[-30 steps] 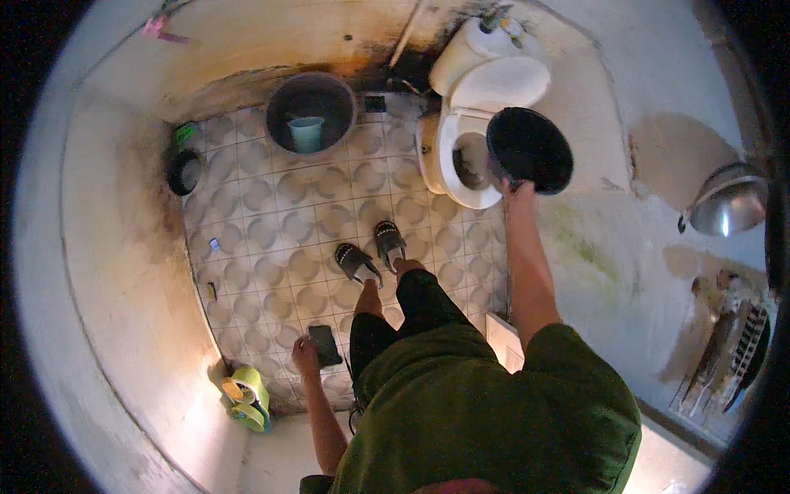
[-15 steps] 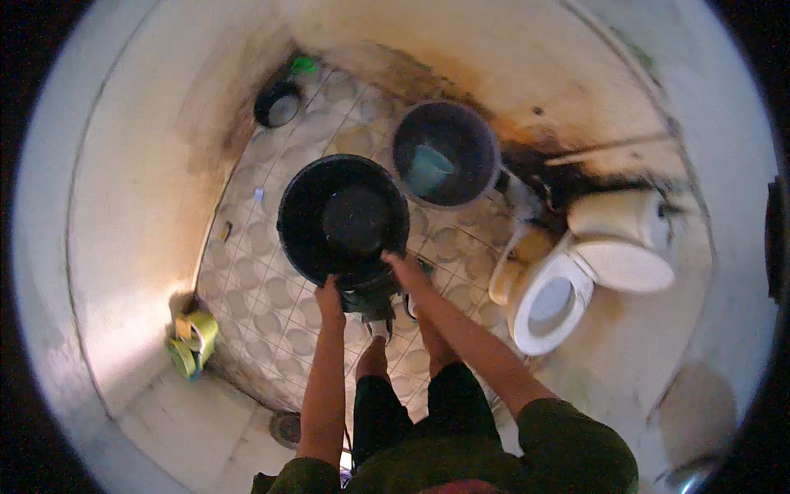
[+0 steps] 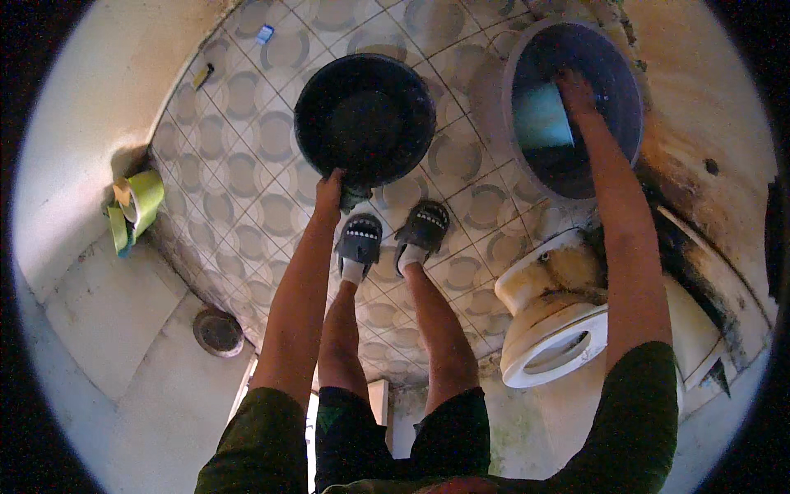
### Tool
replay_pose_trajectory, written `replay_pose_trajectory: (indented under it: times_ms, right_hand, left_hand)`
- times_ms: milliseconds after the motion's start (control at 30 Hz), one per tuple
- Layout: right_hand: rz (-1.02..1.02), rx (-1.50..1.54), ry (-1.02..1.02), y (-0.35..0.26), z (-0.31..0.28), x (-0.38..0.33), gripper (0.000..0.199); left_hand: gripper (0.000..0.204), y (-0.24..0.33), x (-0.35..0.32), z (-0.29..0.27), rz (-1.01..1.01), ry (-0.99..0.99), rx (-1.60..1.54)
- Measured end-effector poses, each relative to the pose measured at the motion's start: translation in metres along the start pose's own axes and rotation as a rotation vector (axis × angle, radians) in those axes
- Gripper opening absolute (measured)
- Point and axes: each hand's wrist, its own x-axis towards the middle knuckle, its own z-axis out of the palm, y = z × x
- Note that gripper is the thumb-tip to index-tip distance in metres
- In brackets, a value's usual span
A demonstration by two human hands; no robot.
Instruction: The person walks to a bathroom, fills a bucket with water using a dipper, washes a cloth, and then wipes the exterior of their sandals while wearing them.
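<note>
My left hand is closed on the near rim of a round black basin, which looks dark inside with nothing distinct in it. A small dark piece shows beside my fingers under the rim; I cannot make out what it is. To the right, my right hand reaches down into a large purple-grey tub. Its fingers are curled at the edge of a light blue dipper that lies tilted inside the tub. The fingertips are partly blurred in the shade.
A toilet with stained sides stands at the lower right, below my right forearm. My feet in dark slippers are on patterned tiles. Yellow-green items sit by the left wall, a round drain below them. A small blue packet lies upper left.
My right hand has left the basin's rim and moved right into the tub, to the dipper. My left hand stays on the basin. The view has shifted, and the slippers now show fully.
</note>
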Motion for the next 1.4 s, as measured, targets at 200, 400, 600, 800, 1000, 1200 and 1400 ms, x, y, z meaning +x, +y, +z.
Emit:
replay_pose_trajectory:
  times_ms: [200,400,600,800,1000,1200,1400]
  right_hand:
    - [-0.233,-0.245,0.073,0.011,-0.013,-0.083,0.044]
    - [-0.026,0.148,0.239,-0.035,0.05,-0.136,0.036]
    - [-0.032,-0.189,-0.247,-0.023,0.128,-0.101,0.028]
    - [0.478,1.267,-0.483,-0.068,-0.005,-0.124,0.025]
    - [0.486,1.356,-0.444,-0.101,-0.154,-0.2,0.026]
    - [-0.071,1.172,-0.056,-0.163,-0.145,-0.219,0.034]
    - [0.012,0.745,-0.014,-0.265,-0.116,-0.203,0.04]
  left_hand:
    - [0.081,-0.03,0.005,-0.049,-0.043,0.195,0.362]
    - [0.064,-0.101,-0.047,-0.143,0.078,-0.153,1.377]
    - [0.042,0.001,-0.123,-0.069,0.085,-0.185,0.878]
    - [0.023,0.081,-0.173,-0.053,0.232,0.069,-0.204]
    - [0.024,0.058,-0.108,-0.017,0.153,-0.275,-0.834]
    - [0.035,0.083,-0.1,0.08,0.272,-0.23,-0.487]
    - [0.032,0.026,0.056,0.06,0.006,-0.25,-0.539]
